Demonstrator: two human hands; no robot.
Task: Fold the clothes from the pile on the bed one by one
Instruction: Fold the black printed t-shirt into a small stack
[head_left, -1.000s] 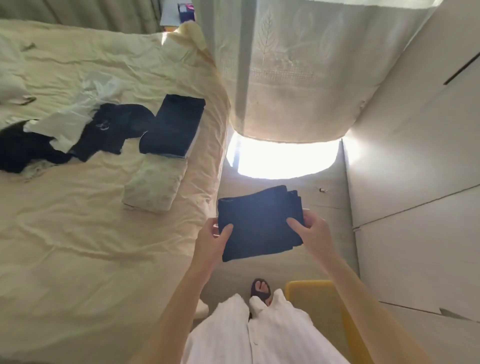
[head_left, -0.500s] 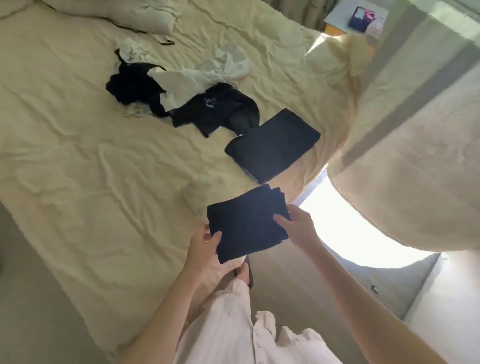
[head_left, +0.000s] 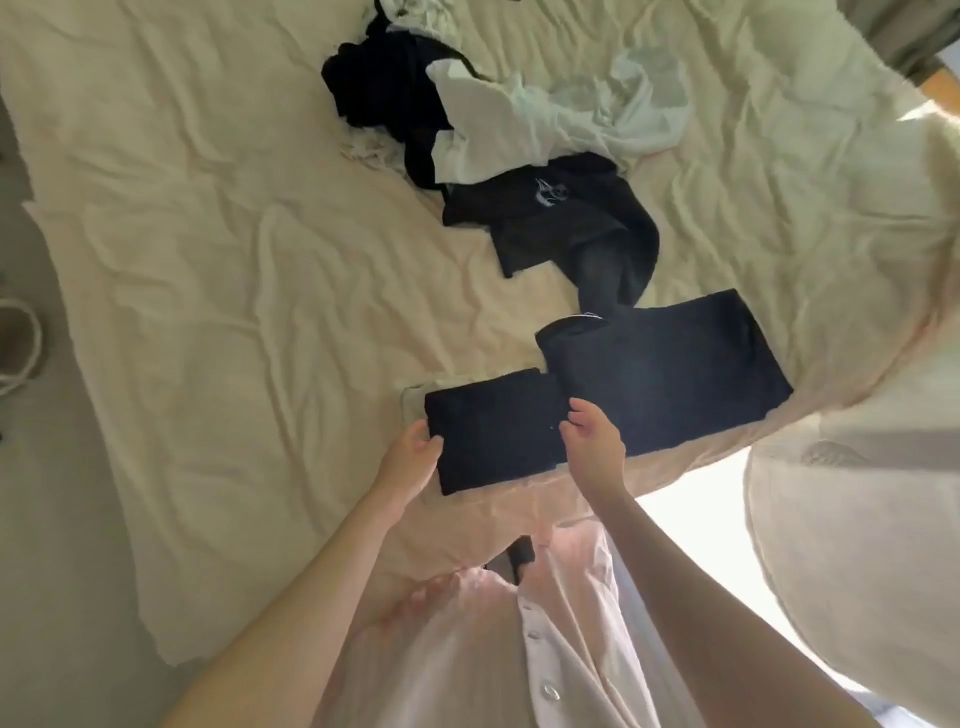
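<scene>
A small folded black garment (head_left: 493, 428) lies flat near the bed's near edge, on top of a pale folded piece whose left edge (head_left: 413, 400) peeks out. My left hand (head_left: 413, 452) grips its left edge and my right hand (head_left: 592, 444) pinches its right edge. Just to the right lies a larger folded dark garment (head_left: 670, 364). Farther back sits the unfolded pile: a black top with a white logo (head_left: 561, 218), a white shirt (head_left: 545, 130) and a black heap (head_left: 384, 93).
The cream sheet of the bed (head_left: 234, 270) is wrinkled and spreads wide to the left. A pale curtain (head_left: 857, 545) hangs at the right beside bright floor light. Grey floor with a shoe (head_left: 18, 343) shows at the far left.
The view swung from the floor and curtain to the bed. Both hands carried the small black folded garment over the bed edge and down onto the pale folded piece.
</scene>
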